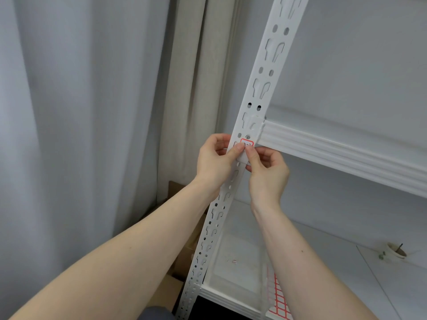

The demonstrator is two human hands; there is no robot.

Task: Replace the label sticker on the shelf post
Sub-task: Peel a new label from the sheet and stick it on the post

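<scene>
A white slotted shelf post (265, 72) runs from top right down to bottom centre. A small white label sticker with a red border (247, 142) sits on the post just below where the upper shelf beam (335, 148) joins it. My left hand (215, 162) and my right hand (268, 174) meet at the sticker, thumbs and fingertips pressed on its lower part. Only its top edge shows, and whether it is stuck flat or partly lifted is hidden by the fingers.
A sheet of red-bordered blank labels (278, 296) lies on the lower shelf (323, 250), partly under my right forearm. A small round cup with a stick (396, 251) stands at the right. Grey curtains (80, 112) hang on the left; cardboard boxes (182, 257) sit behind the post.
</scene>
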